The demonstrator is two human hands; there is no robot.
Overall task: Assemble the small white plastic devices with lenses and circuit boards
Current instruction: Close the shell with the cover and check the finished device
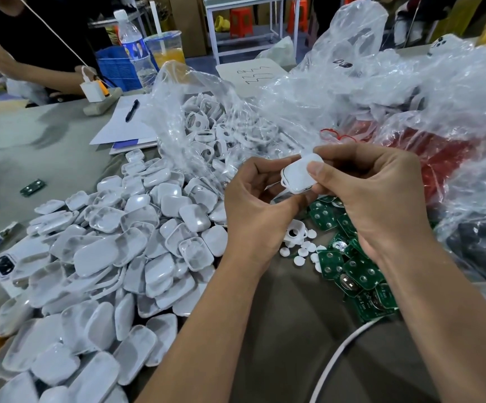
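Hands meet over the middle of the table: the left hand (260, 196) and right hand (372, 193) both pinch one small white device (302, 174), the right thumb pressed on its top face and the left fingers curled around its left end, so it's held up in the air, not resting on anything. Right under it sits a white frame piece (294, 234) with little white discs (302, 253) beside a pile of green circuit boards (352, 266). Off to the left there's a huge heap of white shells (113, 257), and behind it a clear bag (206, 120) stuffed with more white frames.
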